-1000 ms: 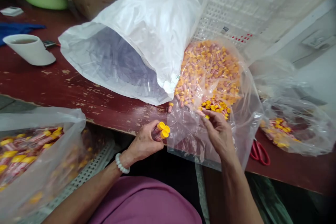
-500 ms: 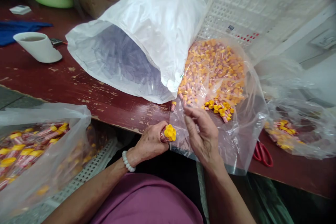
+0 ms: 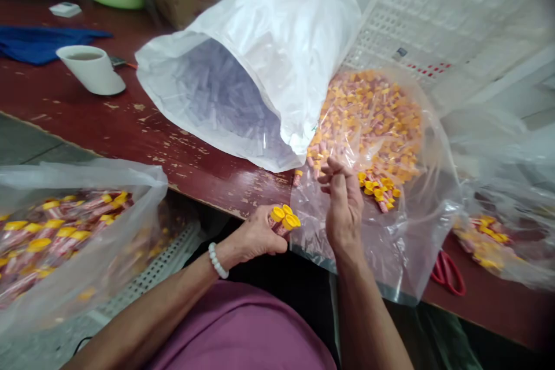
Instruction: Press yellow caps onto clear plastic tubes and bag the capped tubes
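Note:
A small bunch of yellow-capped tubes (image 3: 284, 219), red and white below the caps, is gripped in my left hand (image 3: 258, 234) just off the table's front edge. My right hand (image 3: 344, 202) is raised over the clear plastic bag (image 3: 416, 243), its fingers loosely apart with nothing visible in them. That bag holds a large heap of small yellow-capped pieces (image 3: 373, 121), and a few brighter ones (image 3: 381, 189) lie at its mouth. A single small capped piece (image 3: 297, 177) rests near the white sack's lip.
A white sack (image 3: 295, 52) of clear tubes (image 3: 234, 110) lies open on the red table (image 3: 182, 167). At lower left, a plastic bag (image 3: 143, 176) holds filled tubes. Red scissors (image 3: 448, 273) are at right, a white cup (image 3: 91, 72) at left. A white basket (image 3: 433, 23) stands behind.
My right hand has turned more upright, its fingers lifting. The left hand has tilted, so several caps in its bunch show more plainly. The whole view has shifted, moving the scene rightward.

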`<state>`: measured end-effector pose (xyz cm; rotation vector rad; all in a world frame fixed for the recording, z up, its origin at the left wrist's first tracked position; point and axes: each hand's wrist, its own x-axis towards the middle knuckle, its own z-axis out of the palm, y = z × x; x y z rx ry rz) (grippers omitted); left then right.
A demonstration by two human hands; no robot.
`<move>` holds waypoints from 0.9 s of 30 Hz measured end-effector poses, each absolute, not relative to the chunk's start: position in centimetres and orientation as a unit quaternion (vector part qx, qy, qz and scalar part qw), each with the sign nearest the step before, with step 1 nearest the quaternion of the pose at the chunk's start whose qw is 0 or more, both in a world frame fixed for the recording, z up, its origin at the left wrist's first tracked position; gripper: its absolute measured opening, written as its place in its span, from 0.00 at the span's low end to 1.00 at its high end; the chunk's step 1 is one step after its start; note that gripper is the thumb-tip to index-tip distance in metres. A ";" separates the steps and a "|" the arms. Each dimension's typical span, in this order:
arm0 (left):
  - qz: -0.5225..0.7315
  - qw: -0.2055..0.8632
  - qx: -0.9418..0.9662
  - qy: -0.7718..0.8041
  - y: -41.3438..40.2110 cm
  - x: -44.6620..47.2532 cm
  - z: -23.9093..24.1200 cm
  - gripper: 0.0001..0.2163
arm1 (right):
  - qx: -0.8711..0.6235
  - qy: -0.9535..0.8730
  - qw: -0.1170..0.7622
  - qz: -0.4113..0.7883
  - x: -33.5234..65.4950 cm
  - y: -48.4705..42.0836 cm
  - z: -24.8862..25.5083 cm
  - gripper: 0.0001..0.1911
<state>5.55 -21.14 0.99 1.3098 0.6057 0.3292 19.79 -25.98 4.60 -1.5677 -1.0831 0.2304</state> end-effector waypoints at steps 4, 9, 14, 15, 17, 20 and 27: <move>0.178 0.838 0.449 0.252 -20.7 4.6 0.5 0.10 | -0.600 -0.705 0.363 0.104 18.1 -27.9 3.5 0.40; 0.205 0.879 0.333 0.274 -21.6 3.7 0.2 0.08 | -0.551 -0.776 0.306 -0.018 14.7 -27.8 0.3 0.42; 0.257 0.852 0.329 0.317 -21.1 0.4 1.7 0.08 | -0.495 -0.809 0.315 0.023 12.7 -25.0 0.7 0.43; 0.276 0.833 0.349 0.330 -20.8 -0.9 2.4 0.08 | -0.486 -0.811 0.321 0.050 12.3 -24.7 1.2 0.45; 0.328 0.760 0.420 0.372 -19.8 -4.3 3.8 0.09 | -0.487 -0.801 0.337 0.086 11.9 -24.4 2.0 0.49; 0.430 0.535 0.514 0.515 -16.9 -11.1 4.8 0.06 | -0.520 -0.771 0.356 0.089 12.5 -24.4 1.8 0.38; 0.249 0.163 0.503 0.811 -8.7 -25.5 -0.4 0.12 | -0.527 -0.752 0.349 0.187 13.8 -25.5 -1.1 0.23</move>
